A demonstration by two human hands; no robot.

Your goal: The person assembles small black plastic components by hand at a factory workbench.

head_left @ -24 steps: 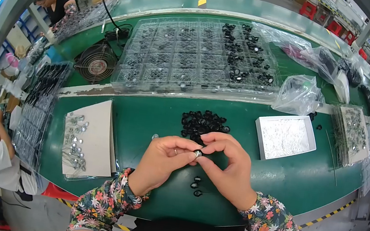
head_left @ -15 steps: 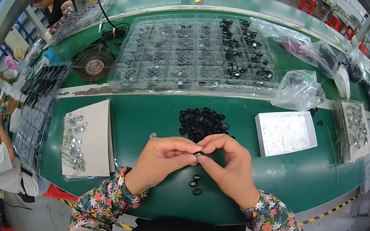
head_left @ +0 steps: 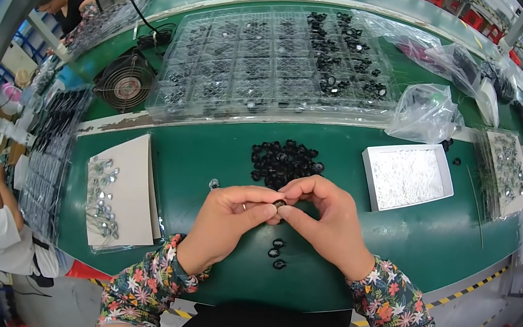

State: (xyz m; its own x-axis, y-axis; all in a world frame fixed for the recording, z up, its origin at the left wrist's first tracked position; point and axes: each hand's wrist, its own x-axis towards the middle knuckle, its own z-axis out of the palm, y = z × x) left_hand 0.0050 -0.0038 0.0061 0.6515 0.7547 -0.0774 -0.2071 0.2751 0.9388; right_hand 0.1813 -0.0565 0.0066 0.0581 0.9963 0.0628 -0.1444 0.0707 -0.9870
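2 hands pinch 1 small part – 3 black pieces lie in a row.

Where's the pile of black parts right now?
Head view, near centre: the pile of black parts is on the green table, just beyond the left hand and right hand, left of the white box.

Card left, pile between, box right
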